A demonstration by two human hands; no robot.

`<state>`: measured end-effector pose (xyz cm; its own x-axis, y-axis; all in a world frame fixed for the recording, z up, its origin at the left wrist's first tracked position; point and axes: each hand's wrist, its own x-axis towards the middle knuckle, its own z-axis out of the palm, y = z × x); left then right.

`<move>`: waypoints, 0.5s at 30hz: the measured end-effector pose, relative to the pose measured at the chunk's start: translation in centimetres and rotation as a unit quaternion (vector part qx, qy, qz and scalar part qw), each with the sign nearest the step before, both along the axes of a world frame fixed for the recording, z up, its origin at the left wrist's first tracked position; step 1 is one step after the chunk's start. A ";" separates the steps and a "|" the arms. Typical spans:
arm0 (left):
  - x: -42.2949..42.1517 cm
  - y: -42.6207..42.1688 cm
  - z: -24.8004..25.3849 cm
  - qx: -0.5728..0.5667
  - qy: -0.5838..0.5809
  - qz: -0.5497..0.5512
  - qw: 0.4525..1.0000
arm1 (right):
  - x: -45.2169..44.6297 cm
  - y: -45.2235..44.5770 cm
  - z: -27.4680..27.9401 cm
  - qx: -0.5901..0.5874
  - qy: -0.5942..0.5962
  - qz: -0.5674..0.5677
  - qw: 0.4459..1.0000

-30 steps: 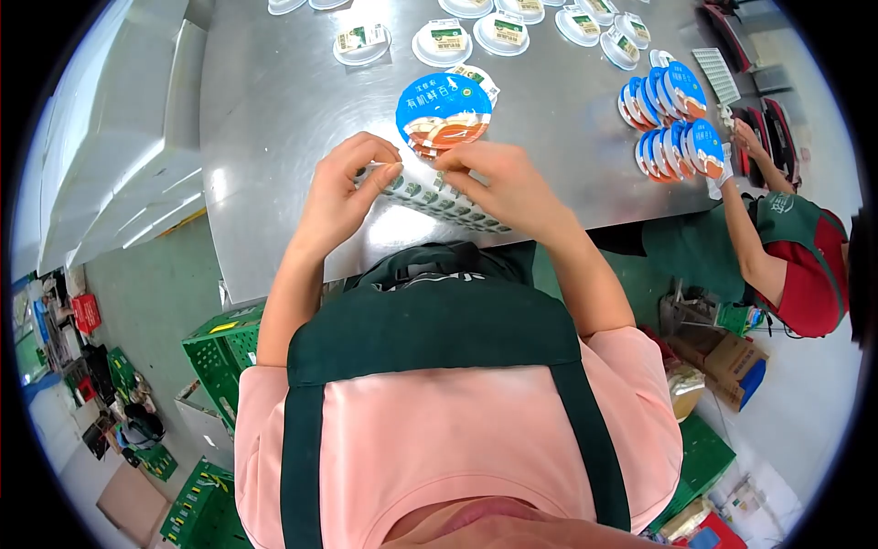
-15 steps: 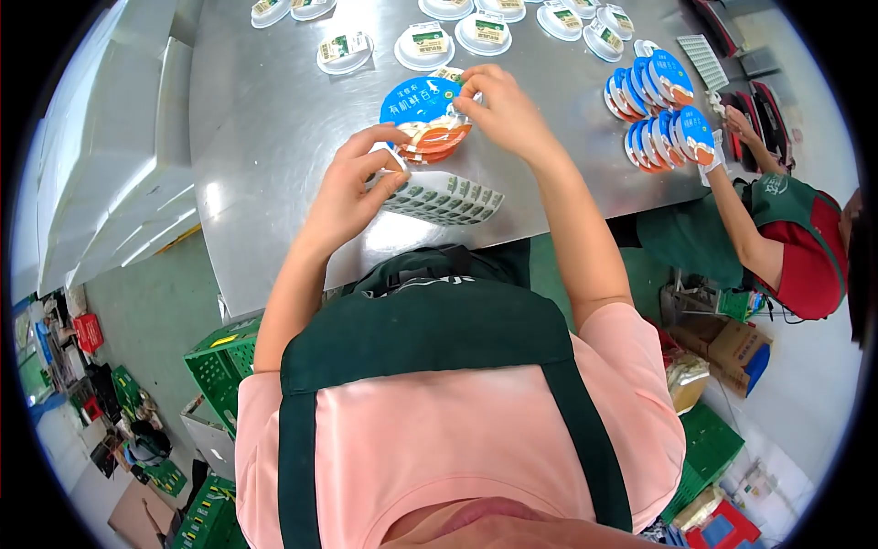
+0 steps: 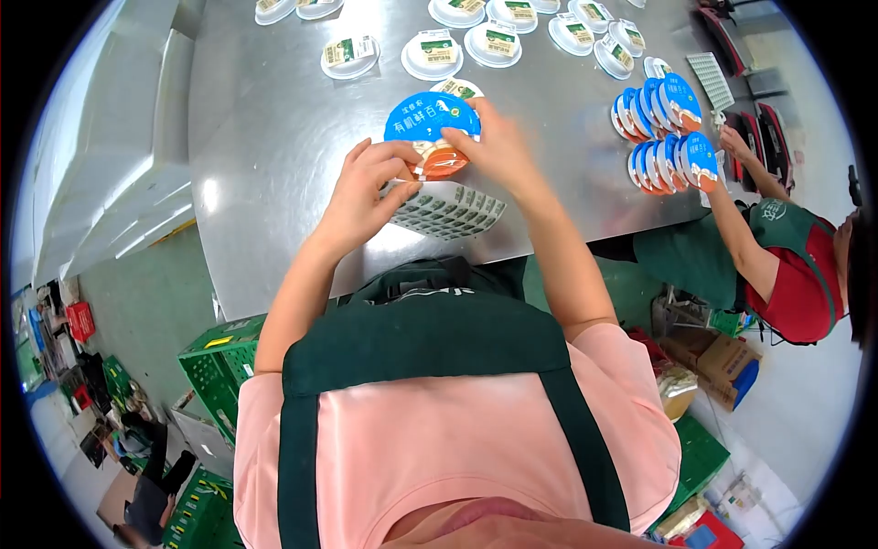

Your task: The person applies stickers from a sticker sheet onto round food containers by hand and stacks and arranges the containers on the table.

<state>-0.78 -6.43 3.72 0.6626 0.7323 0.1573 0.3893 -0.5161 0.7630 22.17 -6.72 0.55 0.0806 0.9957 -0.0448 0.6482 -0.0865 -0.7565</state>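
A round blue-and-orange lidded pack [image 3: 426, 119] with white lettering lies between my hands, above the steel table's near edge. My left hand [image 3: 373, 188] closes at its lower left edge, fingers on the orange part and thumb just below. On the right edge, my right hand [image 3: 498, 151] grips the pack, with the thumb over its face and the other fingers behind; it is slightly blurred. Just below the pack is a sheet of small green-and-white labels [image 3: 453, 210], partly covered by the left hand. A labelled white tub [image 3: 460, 88] shows behind the pack.
Several white tubs with labels [image 3: 432, 55] stand across the far side of the steel table [image 3: 265, 146]. Two rows of blue-and-orange packs [image 3: 672, 163] stand at the right. Beside them works a person in a green apron [image 3: 777, 224], hands near the packs. Green crates [image 3: 215, 375] stand below left.
The right hand has moved down and inward, its thumb now over the pack's face. The left hand has shifted slightly right and down along the pack's edge. The whole view has shifted a little.
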 end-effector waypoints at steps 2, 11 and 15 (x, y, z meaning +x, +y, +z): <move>0.1 0.1 0.0 -0.006 -0.003 0.002 1.000 | -0.4 -0.1 -0.8 0.039 0.025 -0.006 0.999; -0.1 0.6 0.7 -0.054 -0.003 -0.009 0.999 | 5.2 5.2 -1.7 -0.043 -0.002 -0.114 0.993; -0.1 0.7 1.3 -0.061 -0.002 -0.017 0.998 | 6.3 7.8 -8.5 0.149 -0.141 0.106 0.973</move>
